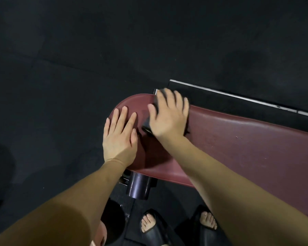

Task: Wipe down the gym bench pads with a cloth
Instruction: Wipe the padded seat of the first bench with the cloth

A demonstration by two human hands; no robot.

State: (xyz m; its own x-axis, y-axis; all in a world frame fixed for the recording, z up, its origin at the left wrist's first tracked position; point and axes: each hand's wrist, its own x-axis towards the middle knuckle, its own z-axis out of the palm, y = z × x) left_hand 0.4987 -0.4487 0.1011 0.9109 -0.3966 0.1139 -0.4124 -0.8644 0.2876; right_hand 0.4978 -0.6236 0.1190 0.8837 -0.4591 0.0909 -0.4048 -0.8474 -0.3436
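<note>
- Feet in dark slides [150,226] are seen at the bottom of the view, on the dark floor [60,50], just beside the near long edge of the bench.
- Support post [139,186], dark and round, is seen under the near edge of the bench pad [247,148], close to its rounded end.
- Left hand [120,134] is laid flat and open on the rounded end of the maroon pad, fingers spread and pointing toward the far edge; nothing is held in it, and it is judged to be bracing the body.
- Right hand [168,116] is pressed palm down on a dark cloth [147,127], just beside the left hand and nearer the far edge of the pad. The fingers are spread over the cloth and not curled round it, so the cloth is pinned against the pad, with a corner showing below the thumb side. The hand is blurred, which suggests a wiping stroke.
- Progress is judged as partway at most: only the rounded end is under the cloth, and the long stretch of pad running to the right edge of the view shows small specks and is taken as not yet wiped, though no clear wet trail can be made out anywhere.
- Dark panel with a pale strip [238,98] is seen beyond the far edge of the pad.
</note>
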